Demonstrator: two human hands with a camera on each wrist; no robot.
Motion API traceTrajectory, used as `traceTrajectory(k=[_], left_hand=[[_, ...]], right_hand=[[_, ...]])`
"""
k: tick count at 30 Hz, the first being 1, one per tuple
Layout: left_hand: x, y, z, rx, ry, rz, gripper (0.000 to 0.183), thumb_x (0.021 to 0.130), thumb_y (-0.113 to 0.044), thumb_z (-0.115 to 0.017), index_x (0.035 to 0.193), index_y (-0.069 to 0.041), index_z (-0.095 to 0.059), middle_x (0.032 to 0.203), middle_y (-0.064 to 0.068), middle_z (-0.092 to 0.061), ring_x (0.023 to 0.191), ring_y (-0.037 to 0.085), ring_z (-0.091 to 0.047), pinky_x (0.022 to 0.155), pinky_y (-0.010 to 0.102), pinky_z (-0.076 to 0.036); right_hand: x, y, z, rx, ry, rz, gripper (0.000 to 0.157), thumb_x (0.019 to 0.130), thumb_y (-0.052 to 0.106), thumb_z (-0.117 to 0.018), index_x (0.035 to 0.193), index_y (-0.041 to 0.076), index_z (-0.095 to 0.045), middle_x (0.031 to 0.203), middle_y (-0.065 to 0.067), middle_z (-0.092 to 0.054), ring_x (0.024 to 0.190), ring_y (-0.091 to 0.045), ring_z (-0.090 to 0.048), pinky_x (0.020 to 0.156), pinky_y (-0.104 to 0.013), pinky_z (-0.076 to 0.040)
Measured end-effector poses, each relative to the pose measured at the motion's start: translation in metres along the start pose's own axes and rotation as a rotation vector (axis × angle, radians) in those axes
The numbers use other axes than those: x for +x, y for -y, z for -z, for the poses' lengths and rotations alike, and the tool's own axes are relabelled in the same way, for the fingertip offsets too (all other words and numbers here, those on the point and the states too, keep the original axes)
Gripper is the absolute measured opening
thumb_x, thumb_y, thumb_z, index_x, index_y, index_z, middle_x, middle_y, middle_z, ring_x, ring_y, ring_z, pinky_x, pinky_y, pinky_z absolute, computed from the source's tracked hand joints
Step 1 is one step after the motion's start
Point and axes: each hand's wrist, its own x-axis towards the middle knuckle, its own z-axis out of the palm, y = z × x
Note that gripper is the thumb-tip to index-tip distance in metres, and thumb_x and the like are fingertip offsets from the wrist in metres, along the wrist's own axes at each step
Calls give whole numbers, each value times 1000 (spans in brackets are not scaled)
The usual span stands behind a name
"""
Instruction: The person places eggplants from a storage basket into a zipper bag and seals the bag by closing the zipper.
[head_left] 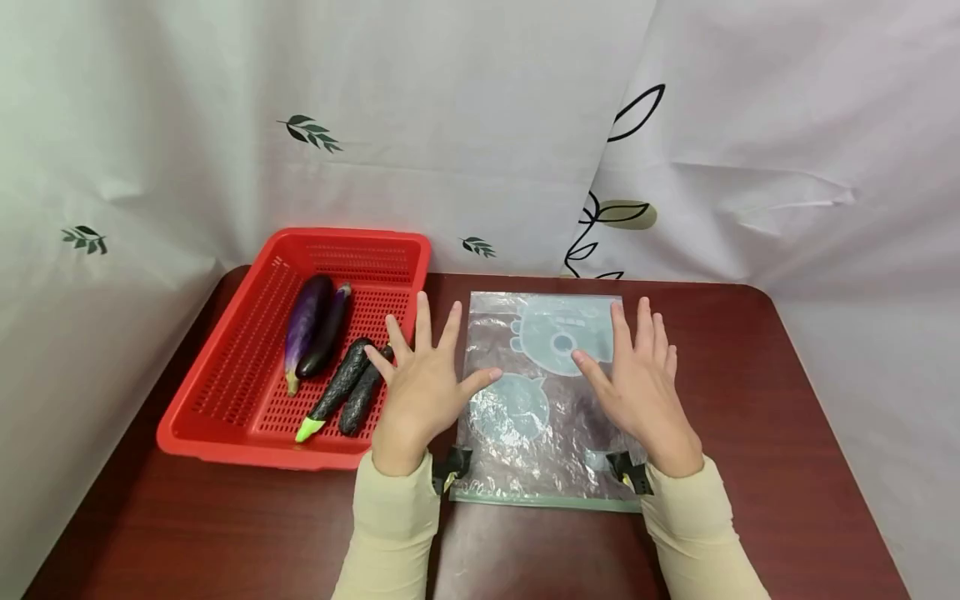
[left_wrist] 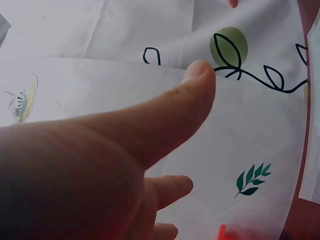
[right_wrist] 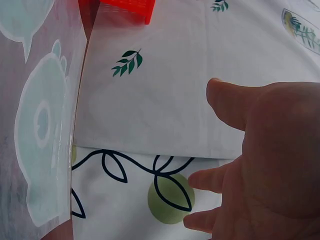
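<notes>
A clear zip bag (head_left: 542, 433) printed with pale blue cartoon faces lies flat on the dark red table (head_left: 787, 433). My left hand (head_left: 423, 379) is spread open over the bag's left edge, beside the red basket (head_left: 225, 392). Over the bag's right side, my right hand (head_left: 637, 379) is also spread open, holding nothing. In the basket lie two purple eggplants (head_left: 311, 327) and two dark bumpy cucumbers (head_left: 348, 387). The left wrist view shows my left hand (left_wrist: 150, 150) with straight fingers; the right wrist view shows my right hand (right_wrist: 260, 165) next to the bag (right_wrist: 40, 115).
White cloth (head_left: 450, 125) with leaf prints hangs behind and beside the table. The basket's corner (right_wrist: 127, 7) shows at the top of the right wrist view. Bare tabletop lies to the right of the bag and along the front edge.
</notes>
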Motion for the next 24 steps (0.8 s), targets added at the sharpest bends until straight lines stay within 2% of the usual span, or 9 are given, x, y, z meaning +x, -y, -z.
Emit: traceTrajectory(k=[10, 17, 24], left_hand=[[-3, 10, 10, -11, 19, 16, 100, 87, -67, -62, 162, -30, -8, 166, 8, 20, 143, 57, 17, 102, 80, 12], [-5, 19, 19, 23, 13, 37, 100, 88, -67, -61, 162, -29, -8, 167, 12, 14, 143, 60, 10, 101, 82, 8], [-6, 31, 28, -20, 24, 66, 99, 89, -65, -61, 163, -27, -6, 167, 11, 15, 143, 60, 12, 100, 81, 11]], right_hand=[[0, 1, 1, 3, 2, 1, 89, 99, 57, -50, 162, 10, -9, 166, -20, 11, 150, -46, 7, 109, -75, -4], [-2, -1, 2, -4, -11, 6, 88, 99, 54, -53, 162, 9, -11, 166, -21, 8, 150, -47, 5, 109, -75, -5], [-2, -3, 2, 1, -13, 21, 88, 98, 51, -55, 161, 8, -12, 166, -22, 6, 150, -48, 4, 110, -74, -5]])
